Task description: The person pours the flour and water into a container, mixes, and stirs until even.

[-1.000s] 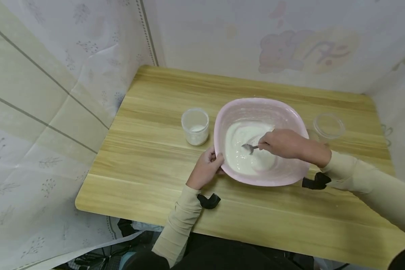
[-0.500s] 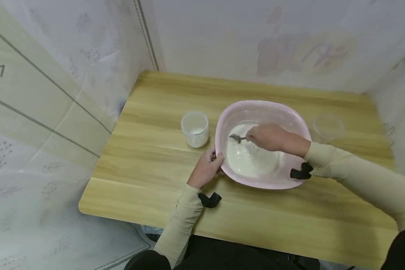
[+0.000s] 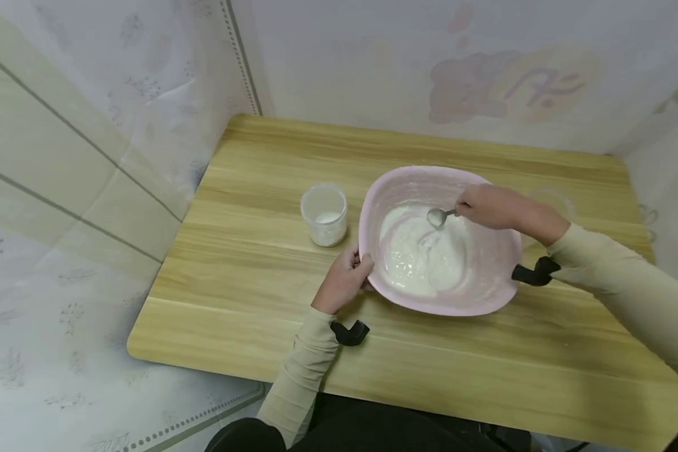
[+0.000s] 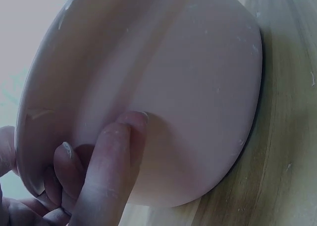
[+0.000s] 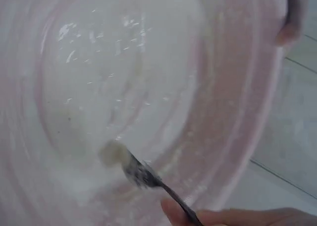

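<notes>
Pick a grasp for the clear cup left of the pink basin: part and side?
Grip the clear cup round its outer wall, coming from its left, likely the easiest way in: the pink basin sits close on its right. It stands upright, open-topped and holding white contents, so keep it level.

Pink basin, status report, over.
Left grip holding pink basin. Right grip holding spoon inside it. White mixture in bottom. Nothing seen blocking spoon.

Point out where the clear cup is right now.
In the head view, the clear cup stands on the wooden table, just left of the pink basin with a small gap between, beyond the left hand.
</notes>
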